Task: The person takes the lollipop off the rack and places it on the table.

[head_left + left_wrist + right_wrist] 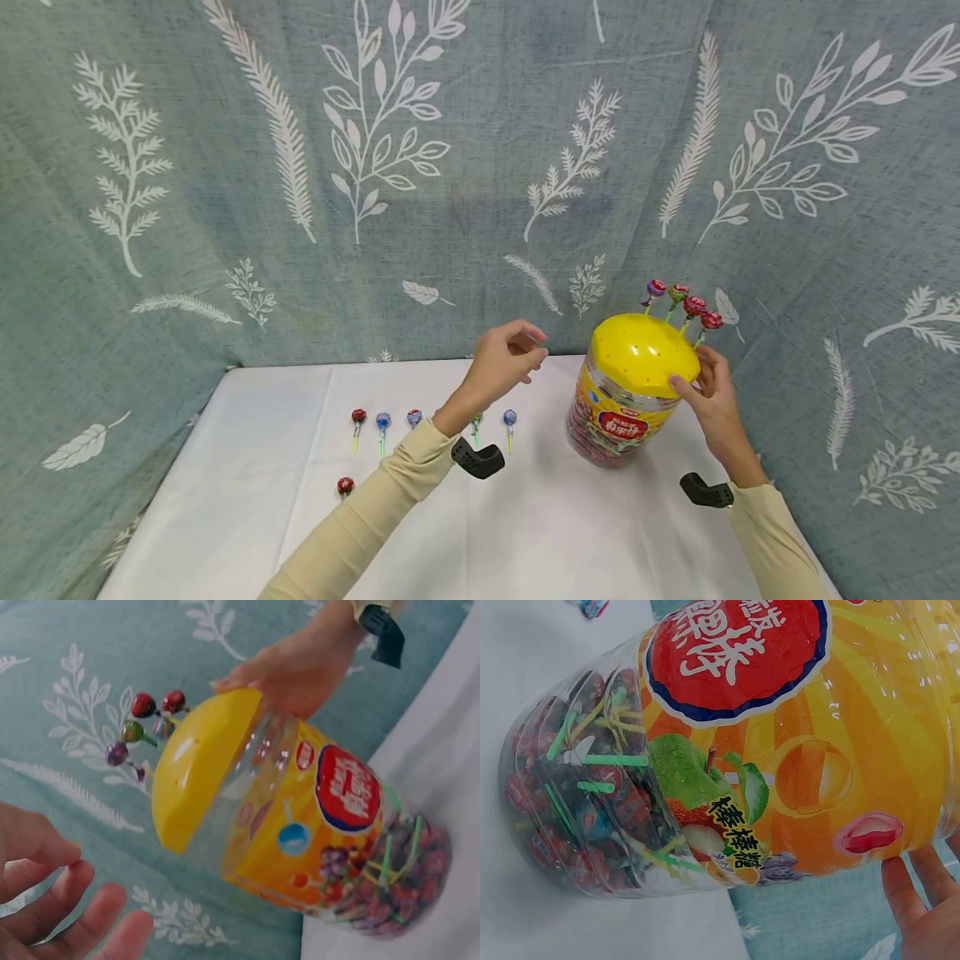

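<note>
A clear plastic candy jar (626, 425) with a yellow domed lid (637, 354) stands on the right of the table, lollipops with coloured sticks heaped in its bottom. Several wrapped lollipops (694, 307) stick up from holes along the lid's far right edge. My right hand (716, 408) grips the jar at the lid's right side, thumb on the rim and fingers round the side. To the left of the jar, my left hand (501, 362) hovers in the air with its fingers loosely bent, holding nothing; the left wrist view shows bare fingertips (97, 900).
Loose lollipops lie in a row on the white tablecloth (525, 533), from a red one (358, 415) to a blue one (510, 417). Another red lollipop (345, 486) lies nearer, partly behind my left sleeve. A leaf-patterned curtain (480, 217) hangs behind the table.
</note>
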A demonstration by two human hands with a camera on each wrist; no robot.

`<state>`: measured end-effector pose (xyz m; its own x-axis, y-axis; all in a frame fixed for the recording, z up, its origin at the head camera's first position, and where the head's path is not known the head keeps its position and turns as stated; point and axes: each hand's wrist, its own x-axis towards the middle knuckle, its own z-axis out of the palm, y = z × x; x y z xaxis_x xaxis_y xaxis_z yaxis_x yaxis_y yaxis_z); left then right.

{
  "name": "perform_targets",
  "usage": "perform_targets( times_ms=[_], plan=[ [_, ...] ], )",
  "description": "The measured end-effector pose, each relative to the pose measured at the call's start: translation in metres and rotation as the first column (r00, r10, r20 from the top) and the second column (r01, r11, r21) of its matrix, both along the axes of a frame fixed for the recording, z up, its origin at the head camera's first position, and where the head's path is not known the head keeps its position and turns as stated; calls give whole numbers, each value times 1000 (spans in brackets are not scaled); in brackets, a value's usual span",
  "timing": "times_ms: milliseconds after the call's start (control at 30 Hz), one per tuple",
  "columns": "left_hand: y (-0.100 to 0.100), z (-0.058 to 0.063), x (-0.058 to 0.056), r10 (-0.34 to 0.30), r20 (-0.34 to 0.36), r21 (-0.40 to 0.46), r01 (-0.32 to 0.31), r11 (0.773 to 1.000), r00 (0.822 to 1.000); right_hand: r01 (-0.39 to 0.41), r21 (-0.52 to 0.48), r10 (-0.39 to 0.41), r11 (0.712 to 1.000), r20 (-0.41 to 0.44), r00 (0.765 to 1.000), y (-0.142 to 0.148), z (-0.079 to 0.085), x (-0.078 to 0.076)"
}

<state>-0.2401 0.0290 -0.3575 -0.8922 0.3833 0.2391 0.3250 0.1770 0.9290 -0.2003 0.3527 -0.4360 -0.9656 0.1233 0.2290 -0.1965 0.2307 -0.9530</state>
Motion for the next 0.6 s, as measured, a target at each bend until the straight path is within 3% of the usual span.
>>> perform_targets(
  times_ms=[133, 233, 600],
  plan=[
    [13, 2, -3, 6, -43, 6, -5, 1000, 999, -6, -5, 6, 1000, -1, 1000, 0, 1, 0],
    [26, -8, -16, 14, -81, 17, -13, 1000, 997, -8, -2, 8, 1000, 0, 1000, 0, 1, 0],
    [72, 1, -23, 21, -208, 53, -11, 999, 978, 9, 20, -9, 1000, -2, 1000, 0, 0, 0]
  ],
)
